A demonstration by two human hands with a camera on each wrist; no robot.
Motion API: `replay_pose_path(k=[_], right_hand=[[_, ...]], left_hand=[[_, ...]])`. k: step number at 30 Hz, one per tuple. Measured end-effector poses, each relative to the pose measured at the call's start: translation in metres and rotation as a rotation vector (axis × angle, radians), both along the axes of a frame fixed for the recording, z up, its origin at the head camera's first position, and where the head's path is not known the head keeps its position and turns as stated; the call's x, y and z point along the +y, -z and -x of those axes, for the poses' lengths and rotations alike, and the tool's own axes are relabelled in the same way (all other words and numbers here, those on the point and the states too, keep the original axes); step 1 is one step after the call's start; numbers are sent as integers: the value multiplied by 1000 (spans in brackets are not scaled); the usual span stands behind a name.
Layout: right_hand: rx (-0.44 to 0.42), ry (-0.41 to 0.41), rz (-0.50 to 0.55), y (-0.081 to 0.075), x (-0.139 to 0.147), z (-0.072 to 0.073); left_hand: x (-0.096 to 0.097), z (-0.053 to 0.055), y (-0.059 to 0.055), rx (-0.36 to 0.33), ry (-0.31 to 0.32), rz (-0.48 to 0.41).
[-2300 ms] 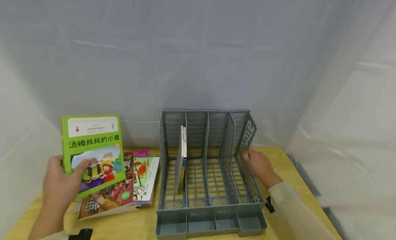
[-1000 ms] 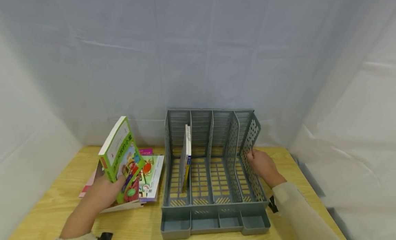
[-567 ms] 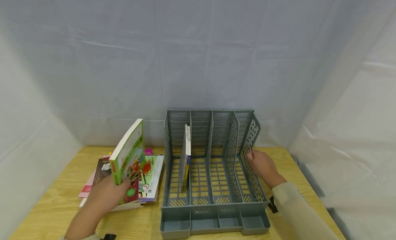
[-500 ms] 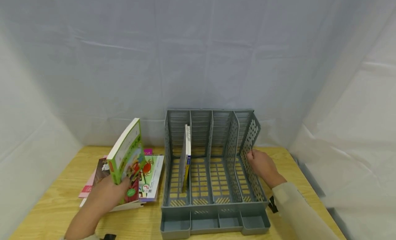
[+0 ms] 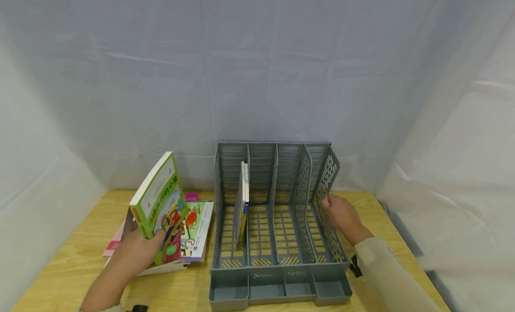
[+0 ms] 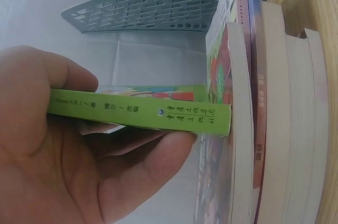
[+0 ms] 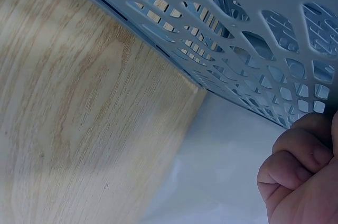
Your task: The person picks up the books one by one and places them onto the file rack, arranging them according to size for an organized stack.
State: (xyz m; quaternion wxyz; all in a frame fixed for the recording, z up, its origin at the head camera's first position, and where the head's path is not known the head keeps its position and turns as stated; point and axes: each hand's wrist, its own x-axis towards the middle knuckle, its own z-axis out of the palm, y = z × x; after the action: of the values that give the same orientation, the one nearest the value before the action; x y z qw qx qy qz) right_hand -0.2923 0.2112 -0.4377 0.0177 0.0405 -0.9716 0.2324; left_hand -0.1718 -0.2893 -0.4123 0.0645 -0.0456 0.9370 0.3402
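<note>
While L hand point(image 5: 138, 250) pinches 1 green cartoon-cover paperback point(image 5: 158, 203) w/ Chinese title point(image 5: 165, 196), R hand point(image 5: 342, 216) grips 1 grey file organizer point(image 5: 279, 270): 4 slots point(image 5: 262, 173), 4 front trays point(image 5: 266, 290).

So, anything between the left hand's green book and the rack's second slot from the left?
Yes, sideways: the rack's left wall, the upright book in the leftmost slot and the divider beside it. Nothing visible blocks from above.

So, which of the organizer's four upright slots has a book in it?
The leftmost slot of the grey organizer: at least one book stands upright there, while the three slots to its right show none.
</note>
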Motion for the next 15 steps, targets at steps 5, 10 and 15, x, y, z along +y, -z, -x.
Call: replay_pose_path(k=[5, 10, 15], right_hand=[[-7, 0, -4, 1, 2, 0], [-7, 5, -1, 1, 2, 1], [-3, 0, 7, 1, 2, 2]], left_hand=[[1, 1, 0, -1, -3, 10], [2, 0, -1, -2, -8, 12], [4, -1, -2, 4, -10, 19]])
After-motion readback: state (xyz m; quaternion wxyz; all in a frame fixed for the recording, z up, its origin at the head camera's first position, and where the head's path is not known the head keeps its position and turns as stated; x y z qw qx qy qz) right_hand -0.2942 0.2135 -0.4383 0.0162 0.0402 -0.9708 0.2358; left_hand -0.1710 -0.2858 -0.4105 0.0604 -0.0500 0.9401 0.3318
